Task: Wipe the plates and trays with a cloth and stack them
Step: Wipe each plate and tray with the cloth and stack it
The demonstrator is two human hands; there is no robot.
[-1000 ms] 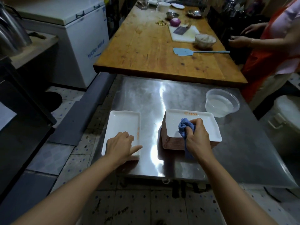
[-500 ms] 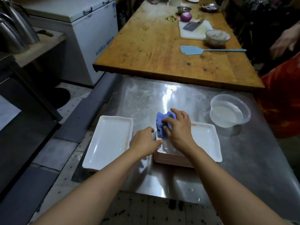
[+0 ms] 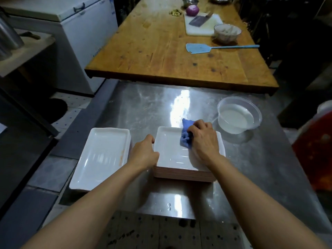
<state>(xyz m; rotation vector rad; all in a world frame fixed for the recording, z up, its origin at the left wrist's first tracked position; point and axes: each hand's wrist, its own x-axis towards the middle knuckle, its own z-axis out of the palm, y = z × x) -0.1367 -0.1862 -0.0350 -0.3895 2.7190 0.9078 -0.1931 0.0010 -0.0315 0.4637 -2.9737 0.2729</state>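
Head view: my right hand (image 3: 203, 139) scrubs the top plate (image 3: 172, 151) with a bunched blue cloth (image 3: 186, 137), centre of frame.

My left hand (image 3: 143, 154) curls over that plate's left rim, steadying the stack (image 3: 181, 174) on the steel table (image 3: 251, 168); a second plate (image 3: 102, 157), smeared orange along one edge, lies at lower left. I judge these plates stiff, glazed, slick when damp and breakable, so I would lift one by its two long rims, not a corner. The cloth is soft and wads easily.
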